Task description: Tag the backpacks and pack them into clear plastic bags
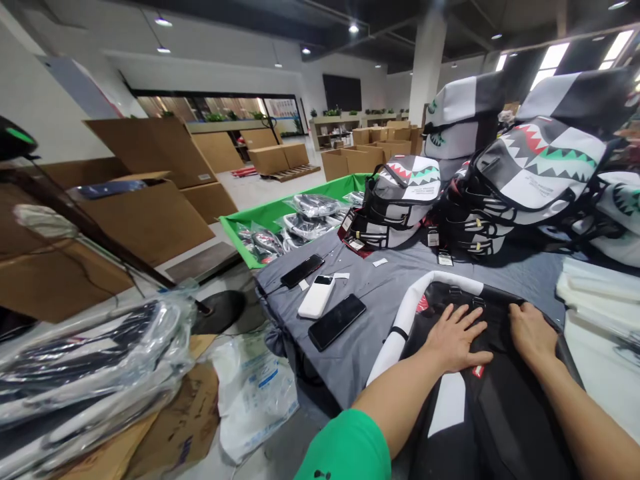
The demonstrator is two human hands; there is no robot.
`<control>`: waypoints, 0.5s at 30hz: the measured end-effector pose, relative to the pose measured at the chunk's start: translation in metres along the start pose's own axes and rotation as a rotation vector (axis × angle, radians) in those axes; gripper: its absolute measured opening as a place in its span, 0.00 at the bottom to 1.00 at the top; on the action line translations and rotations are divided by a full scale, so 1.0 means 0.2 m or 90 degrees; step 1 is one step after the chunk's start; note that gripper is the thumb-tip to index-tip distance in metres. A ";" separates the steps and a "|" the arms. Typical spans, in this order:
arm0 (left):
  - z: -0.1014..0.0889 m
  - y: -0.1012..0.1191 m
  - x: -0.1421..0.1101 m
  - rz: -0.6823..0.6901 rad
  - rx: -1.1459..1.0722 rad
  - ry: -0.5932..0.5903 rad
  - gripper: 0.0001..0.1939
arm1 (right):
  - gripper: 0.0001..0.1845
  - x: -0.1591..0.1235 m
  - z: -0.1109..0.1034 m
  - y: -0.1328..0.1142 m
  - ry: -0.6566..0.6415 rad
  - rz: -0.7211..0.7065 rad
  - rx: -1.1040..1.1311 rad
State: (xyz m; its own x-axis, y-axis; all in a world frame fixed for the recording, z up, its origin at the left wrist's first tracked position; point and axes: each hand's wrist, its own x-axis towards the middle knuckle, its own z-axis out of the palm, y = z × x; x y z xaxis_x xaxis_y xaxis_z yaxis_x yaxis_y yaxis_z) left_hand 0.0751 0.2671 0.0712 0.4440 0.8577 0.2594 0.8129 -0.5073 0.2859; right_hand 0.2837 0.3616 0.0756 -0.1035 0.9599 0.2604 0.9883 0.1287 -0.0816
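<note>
Left hand (456, 339) lies spread flat, palm down, on a black backpack (505, 427), its fingers fanned apart. Right hand (533, 333) rests on the same bag with its fingers gently curved, pinching nothing. The backpack lies flat on a gray cloth (360, 287) covering the table, directly under both palms. It looks light and soft, likely a floppy fabric shell that gives under pressure, and its white padded edge (400, 327) seems the surest place to take hold.

Just left of the bag, the cloth carries two black smartphones (337, 322) and one white power bank (317, 297). The second phone (302, 271) lies farther out. Off the table at lower left sit one plastic-wrapped bundle (85, 360) and one white plastic bag (253, 393), beside flattened cardboard (185, 427).

Farther on, a green-lined bin (265, 220) holds at least four clear bags of dark straps (307, 217). To its right rises a heap of shark-mouth backpacks (537, 163), at least four showing, with hang tags dangling. Beyond them, cardboard boxes (360, 160) crowd the warehouse floor.
</note>
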 end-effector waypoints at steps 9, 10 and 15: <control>0.01 -0.01 0.01 -0.005 -0.025 -0.009 0.36 | 0.13 -0.05 0.03 0.09 0.030 -0.035 0.092; 0.01 -0.01 0.01 -0.005 -0.021 -0.012 0.36 | 0.13 -0.05 0.03 0.09 0.032 -0.037 0.104; 0.00 0.00 0.01 -0.003 -0.008 -0.014 0.36 | 0.16 -0.05 0.03 0.06 0.048 -0.031 0.147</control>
State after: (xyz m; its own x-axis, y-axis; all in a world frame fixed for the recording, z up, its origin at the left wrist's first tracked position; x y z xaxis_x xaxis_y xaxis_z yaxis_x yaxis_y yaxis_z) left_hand 0.0757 0.2690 0.0709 0.4481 0.8620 0.2370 0.8107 -0.5036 0.2986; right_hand 0.2969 0.3551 0.0671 -0.1336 0.9309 0.3400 0.9297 0.2365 -0.2823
